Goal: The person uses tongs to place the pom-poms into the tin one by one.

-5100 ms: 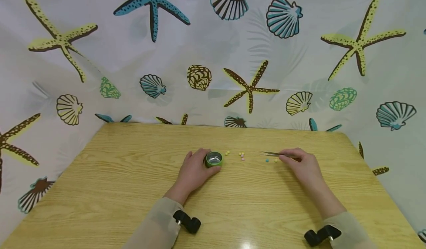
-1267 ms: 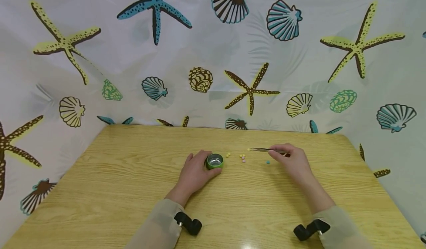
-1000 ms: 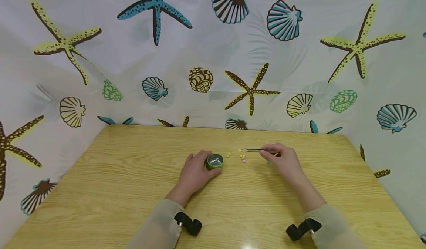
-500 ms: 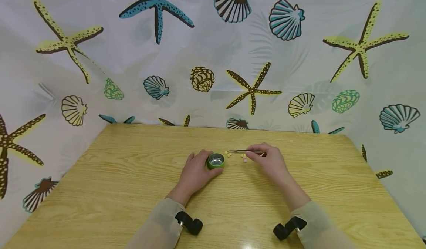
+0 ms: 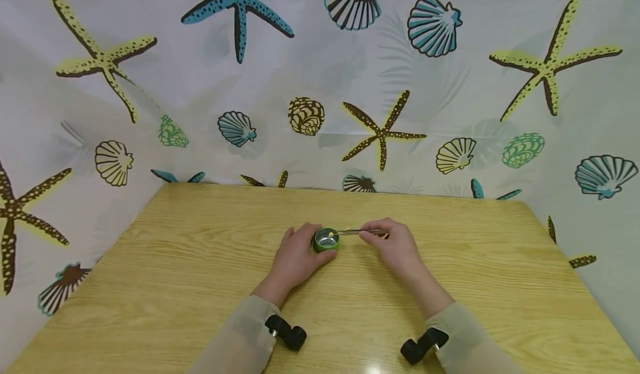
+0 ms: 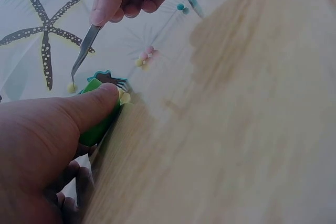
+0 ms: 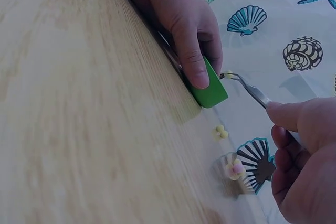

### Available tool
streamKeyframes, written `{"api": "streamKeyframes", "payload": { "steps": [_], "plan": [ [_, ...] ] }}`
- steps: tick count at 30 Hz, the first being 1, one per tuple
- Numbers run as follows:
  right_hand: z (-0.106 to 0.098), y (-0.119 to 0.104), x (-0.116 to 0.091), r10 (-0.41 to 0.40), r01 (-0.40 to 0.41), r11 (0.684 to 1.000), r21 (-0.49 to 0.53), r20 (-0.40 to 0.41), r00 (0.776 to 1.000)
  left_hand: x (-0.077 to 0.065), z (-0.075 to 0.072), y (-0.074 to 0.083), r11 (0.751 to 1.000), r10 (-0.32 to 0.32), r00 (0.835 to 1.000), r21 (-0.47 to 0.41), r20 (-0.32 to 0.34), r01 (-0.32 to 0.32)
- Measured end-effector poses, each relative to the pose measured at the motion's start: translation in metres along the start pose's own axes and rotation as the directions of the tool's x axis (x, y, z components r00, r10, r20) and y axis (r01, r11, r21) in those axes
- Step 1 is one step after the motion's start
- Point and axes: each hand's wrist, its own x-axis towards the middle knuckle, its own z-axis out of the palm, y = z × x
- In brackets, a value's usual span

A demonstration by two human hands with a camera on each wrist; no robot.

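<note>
My left hand (image 5: 295, 257) grips a small green tin (image 5: 327, 249) from its left side, fingers behind and thumb in front. The tin stands upright on the table, with a shiny metal inside. In my right hand (image 5: 397, 246) is a pair of bent-tip tweezers (image 5: 352, 232), pinched between thumb and fingers. Their tips reach over the tin's opening and hold a tiny yellow bead (image 7: 229, 74), also seen above the rim in the left wrist view. Yellow beads (image 7: 220, 131) lie just beside the tin. Pink and yellow beads (image 6: 147, 55) lie farther right.
A blue bead (image 6: 181, 7) shows in the left wrist view, near the right hand, which hides it in the head view. The wooden table (image 5: 200, 240) ends at a hanging cloth (image 5: 270, 85) printed with shells and starfish. Both wrists carry black camera mounts (image 5: 286, 332).
My right hand picked up a yellow bead from the right with the tweezers and carried it left, now over the tin. My left hand has kept its grip on the tin.
</note>
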Motion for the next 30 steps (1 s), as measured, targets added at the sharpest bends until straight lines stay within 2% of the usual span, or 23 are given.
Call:
{"api": "streamKeyframes", "payload": {
  "steps": [18,30],
  "plan": [
    [0.005,0.002,-0.001,0.021,-0.021,1.0,-0.017,-0.019,1.0,-0.002,-0.002,0.002,1.0,-0.001,1.0,-0.002,0.009,0.001],
    [-0.008,0.001,-0.003,0.035,-0.035,0.999,-0.003,-0.045,0.998,-0.001,0.0,-0.001,1.0,0.0,1.0,0.001,-0.001,0.0]
  ]
}}
